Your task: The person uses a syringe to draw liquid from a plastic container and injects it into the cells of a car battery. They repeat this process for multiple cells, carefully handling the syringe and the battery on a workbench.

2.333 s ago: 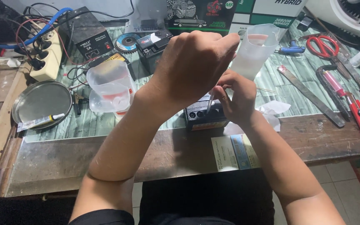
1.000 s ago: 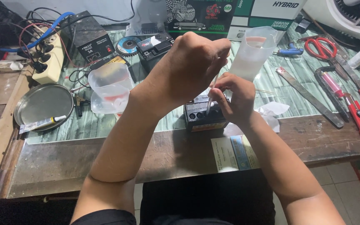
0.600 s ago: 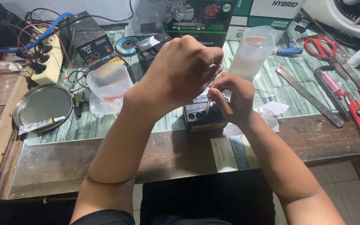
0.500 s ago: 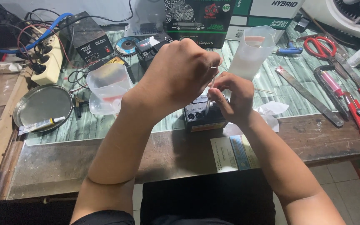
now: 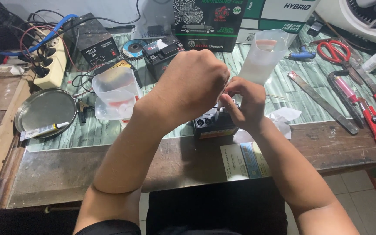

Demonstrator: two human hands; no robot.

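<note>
Two cardboard boxes stand at the far edge of the table [image 5: 66, 174]: a dark box [image 5: 207, 19] with green and white print and a chequered car picture, and just to its right a white and green box [image 5: 279, 15]. In front of the dark box sits a small black battery [image 5: 164, 50] with a white label on top. A black power supply [image 5: 90, 41] with a white label on its face stands to the left, near a beige power strip [image 5: 53, 63]. A pale printed leaflet [image 5: 244, 161] with a blue panel lies at the near edge of the table, below the hands. On the round metal tray [image 5: 44, 111] lies a small white tube [image 5: 44, 129].

Both forearms reach forward from the bottom and meet over a small black battery [image 5: 214, 124] with a label strip on its front face, standing near the table's front edge. The left hand [image 5: 194, 85] is raised above it, curled into a loose fist with its back to the camera; what it holds is hidden. The right hand [image 5: 244, 104] is just beside it, fingers pinched around a thin white tube [image 5: 218, 109] that points down at the battery's top. Beyond the right hand stands a translucent plastic container [image 5: 264, 56].
</note>
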